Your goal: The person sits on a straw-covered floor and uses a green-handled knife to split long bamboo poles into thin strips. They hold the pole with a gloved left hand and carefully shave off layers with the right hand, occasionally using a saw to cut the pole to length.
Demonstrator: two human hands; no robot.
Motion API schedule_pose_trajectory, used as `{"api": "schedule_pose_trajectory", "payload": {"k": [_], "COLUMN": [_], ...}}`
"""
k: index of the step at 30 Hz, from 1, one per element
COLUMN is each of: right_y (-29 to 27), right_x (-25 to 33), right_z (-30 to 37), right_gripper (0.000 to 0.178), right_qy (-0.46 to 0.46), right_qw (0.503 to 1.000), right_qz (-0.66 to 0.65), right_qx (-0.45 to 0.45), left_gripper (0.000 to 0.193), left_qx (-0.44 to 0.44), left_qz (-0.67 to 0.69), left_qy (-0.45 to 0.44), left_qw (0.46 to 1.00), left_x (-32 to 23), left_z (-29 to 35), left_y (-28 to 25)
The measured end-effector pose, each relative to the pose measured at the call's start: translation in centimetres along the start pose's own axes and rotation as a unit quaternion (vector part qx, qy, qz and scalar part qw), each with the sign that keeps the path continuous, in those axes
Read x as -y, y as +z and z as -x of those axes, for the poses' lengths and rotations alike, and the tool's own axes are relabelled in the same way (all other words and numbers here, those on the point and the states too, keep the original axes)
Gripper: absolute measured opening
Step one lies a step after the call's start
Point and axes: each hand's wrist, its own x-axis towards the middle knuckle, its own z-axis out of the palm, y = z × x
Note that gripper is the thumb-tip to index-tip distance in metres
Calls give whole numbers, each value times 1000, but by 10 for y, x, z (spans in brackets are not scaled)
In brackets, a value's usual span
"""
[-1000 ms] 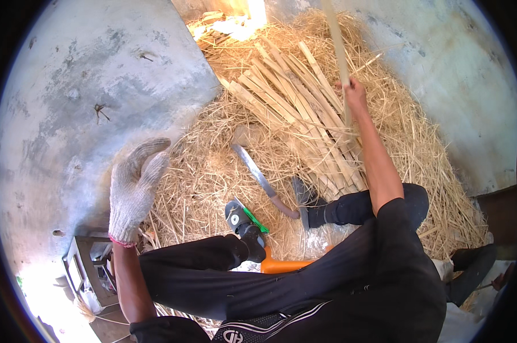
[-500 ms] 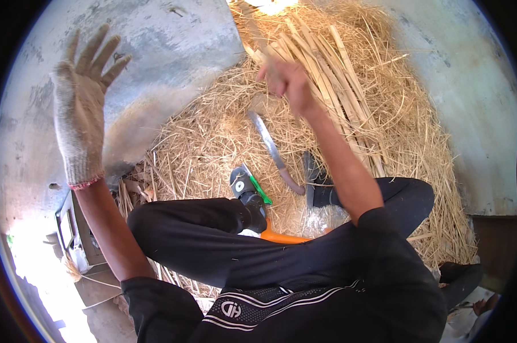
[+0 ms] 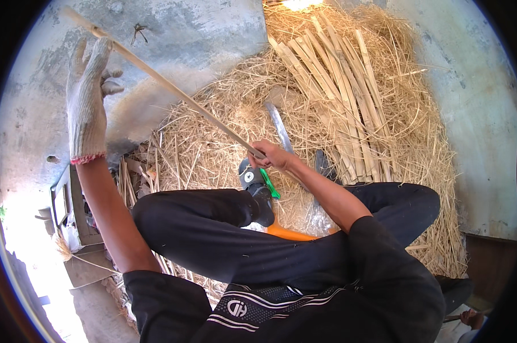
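My bare right hand (image 3: 271, 155) is closed round the near end of a long, thin bamboo strip (image 3: 184, 98), in front of my lap. From there the strip slants up and left to the far end, which passes at the fingertips of my left hand (image 3: 90, 97). That hand wears a whitish knitted glove with a red cuff edge. Two of its digits stretch upward and the others bend loosely apart; whether they touch the strip is unclear. A curved blade (image 3: 279, 127) lies on the straw just beyond my right hand, its handle hidden by my forearm.
Split bamboo strips (image 3: 350, 106) lie in a bundle on a straw pile (image 3: 212, 126) at the far right. A green object (image 3: 270, 184) sits beside my slippered foot (image 3: 250, 174), with something orange (image 3: 290, 233) beneath my leg. Grey walls (image 3: 184, 28) rise around.
My right hand has come down and nearer with the bamboo strip, now reaching across to the left. My left hand's fingers have gone from spread wide to partly bent, close to the strip's far end.
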Motion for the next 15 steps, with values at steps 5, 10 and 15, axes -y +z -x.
{"api": "schedule_pose_trajectory", "payload": {"k": [5, 10, 15], "right_y": [7, 3, -16], "right_x": [-18, -35, -61], "right_z": [-12, -27, -22], "right_gripper": [33, 37, 30], "right_qy": [-52, -138, -149], "right_qw": [990, 941, 692], "right_qz": [131, 244, 467], "right_qx": [-12, -190, -530], "left_gripper": [62, 40, 23], "left_qx": [-153, 9, -23], "left_qz": [-61, 76, 66], "left_qy": [-32, 23, 74], "left_qw": [986, 997, 995], "left_x": [1, 2, -3], "left_z": [-4, -5, 6], "left_y": [-7, -32, -8]}}
